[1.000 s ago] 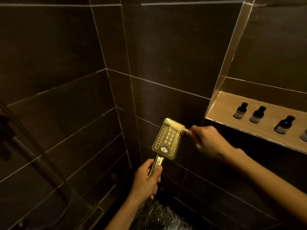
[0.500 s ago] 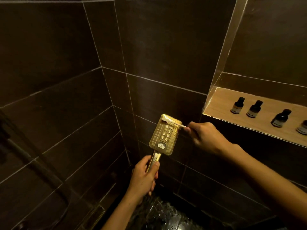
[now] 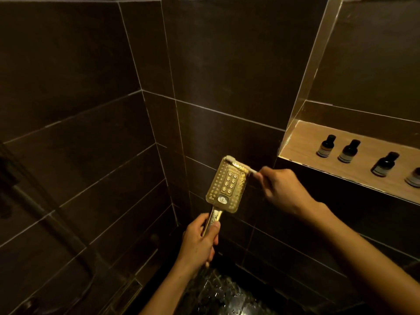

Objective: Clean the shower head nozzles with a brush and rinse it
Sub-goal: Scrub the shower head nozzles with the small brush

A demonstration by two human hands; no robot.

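Tiled wall point(image 3: 79, 64), one showerhead point(image 3: 227, 185), one brush point(image 3: 242, 165)

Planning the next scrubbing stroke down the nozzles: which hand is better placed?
The right hand: it holds the brush on the shower head's top edge; the left hand grips the handle.

The right hand point(image 3: 284, 189) moves the brush point(image 3: 241, 165) leftwards along the top edge of the shower head point(image 3: 225, 187); the bristles now reach its upper left corner.
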